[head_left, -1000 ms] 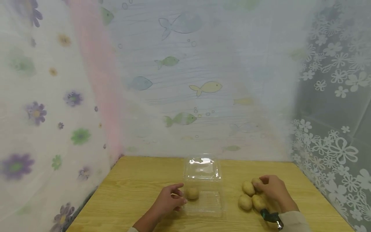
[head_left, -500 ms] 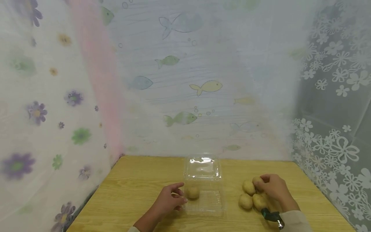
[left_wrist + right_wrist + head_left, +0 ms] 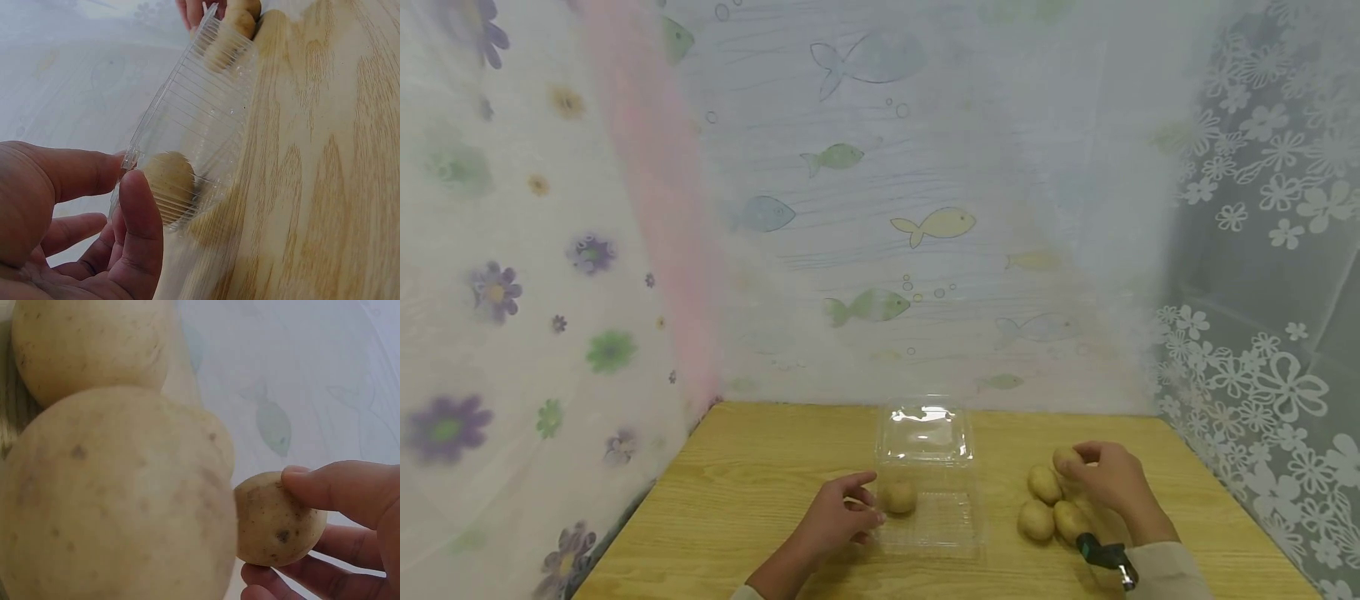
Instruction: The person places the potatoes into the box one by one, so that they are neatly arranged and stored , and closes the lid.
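A clear plastic clamshell container stands on the table with its lid raised at the back. One potato sits inside at its left end. My left hand pinches the container's left rim between thumb and fingers, as the left wrist view shows close up. To the right of the container, my right hand holds a small potato between thumb and fingertips. Three more potatoes lie grouped in front of it: a back one, a front-left one and a front-right one.
The wood-grain table runs back to a fish-print curtain. Flower-patterned sheets hang along both sides. A dark wrist-camera mount juts from the right sleeve, close by the front-right potato.
My right hand has shifted slightly back and up with the potato it holds, drawing away from the other potatoes. The left hand and the container have stayed in place.
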`<move>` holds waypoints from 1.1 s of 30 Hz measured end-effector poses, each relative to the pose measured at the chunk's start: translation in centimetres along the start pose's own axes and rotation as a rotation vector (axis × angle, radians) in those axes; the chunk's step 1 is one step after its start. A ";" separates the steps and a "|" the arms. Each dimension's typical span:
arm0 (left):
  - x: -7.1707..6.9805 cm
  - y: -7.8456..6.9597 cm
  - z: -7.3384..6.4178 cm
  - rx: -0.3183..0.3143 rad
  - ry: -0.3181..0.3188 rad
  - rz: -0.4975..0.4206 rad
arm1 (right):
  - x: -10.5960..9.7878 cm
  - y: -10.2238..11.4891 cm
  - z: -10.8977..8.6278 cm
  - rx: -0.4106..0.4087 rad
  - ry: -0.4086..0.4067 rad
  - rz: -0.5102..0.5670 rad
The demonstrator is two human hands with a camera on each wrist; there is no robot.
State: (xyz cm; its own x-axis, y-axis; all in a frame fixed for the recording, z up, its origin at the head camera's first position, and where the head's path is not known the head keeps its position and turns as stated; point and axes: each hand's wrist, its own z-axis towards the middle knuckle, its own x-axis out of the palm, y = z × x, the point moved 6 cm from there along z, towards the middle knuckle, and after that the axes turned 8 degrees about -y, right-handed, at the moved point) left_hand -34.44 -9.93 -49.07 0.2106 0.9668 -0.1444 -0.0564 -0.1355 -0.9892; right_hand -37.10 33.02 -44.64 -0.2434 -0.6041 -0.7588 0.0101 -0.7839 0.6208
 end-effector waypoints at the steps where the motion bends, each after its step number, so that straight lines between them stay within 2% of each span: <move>1: 0.0 0.0 0.0 0.001 -0.001 0.000 | 0.0 0.1 0.0 -0.003 -0.001 0.000; 11: 0.0 0.3 0.1 0.003 -0.005 -0.004 | -0.3 1.1 0.0 -0.044 -0.015 -0.002; 22: 0.0 0.3 0.1 0.003 -0.011 -0.019 | -0.9 3.2 -0.3 -0.084 -0.001 0.039; 33: 0.0 -0.1 0.0 0.008 -0.009 -0.024 | -0.6 6.0 -0.6 -0.141 -0.016 0.063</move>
State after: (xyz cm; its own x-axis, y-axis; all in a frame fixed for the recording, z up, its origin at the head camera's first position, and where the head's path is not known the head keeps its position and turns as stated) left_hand -34.43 -9.91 -48.99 0.2035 0.9717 -0.1199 -0.0596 -0.1100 -0.9921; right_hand -36.34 28.65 -40.59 -0.2535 -0.6516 -0.7150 0.1614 -0.7573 0.6329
